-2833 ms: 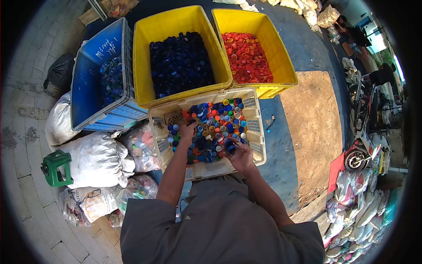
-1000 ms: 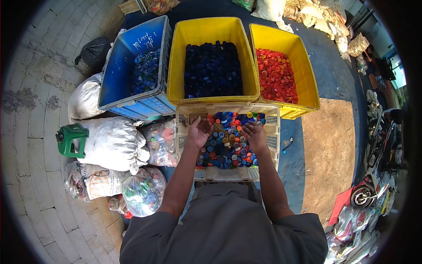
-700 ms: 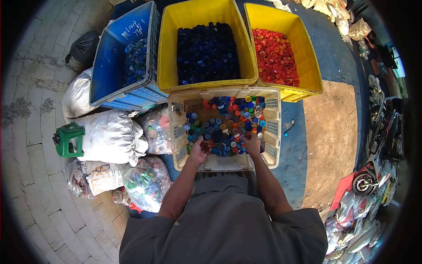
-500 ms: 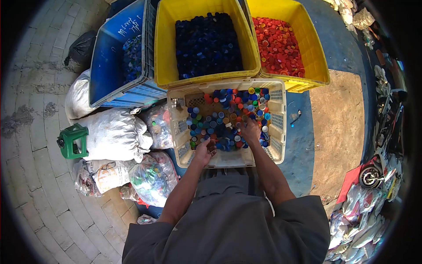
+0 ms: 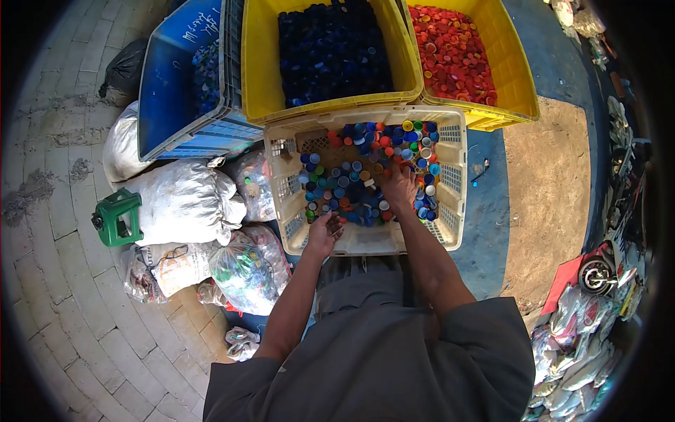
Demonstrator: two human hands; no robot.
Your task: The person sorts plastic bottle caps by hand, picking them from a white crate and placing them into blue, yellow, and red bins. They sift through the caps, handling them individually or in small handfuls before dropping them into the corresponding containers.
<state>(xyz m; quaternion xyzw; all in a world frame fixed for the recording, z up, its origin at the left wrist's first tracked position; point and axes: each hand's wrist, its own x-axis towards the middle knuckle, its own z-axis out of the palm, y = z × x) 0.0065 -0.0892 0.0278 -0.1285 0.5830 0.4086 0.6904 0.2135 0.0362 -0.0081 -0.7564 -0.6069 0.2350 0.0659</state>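
Bright daylight, sharp centre, fisheye-warped dark edges

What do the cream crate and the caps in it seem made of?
Cream latticed crate: moulded plastic, matte, by its vented grid walls and thick rim. Small round mixed-colour bottle caps: likely plastic too, uniform bright colours with slight sheen, though too small to confirm.

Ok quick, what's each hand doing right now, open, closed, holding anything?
Left hand: cupped palm up at the near rim of the cream crate; contents cannot be told.
Right hand: open, palm down on the mixed caps.
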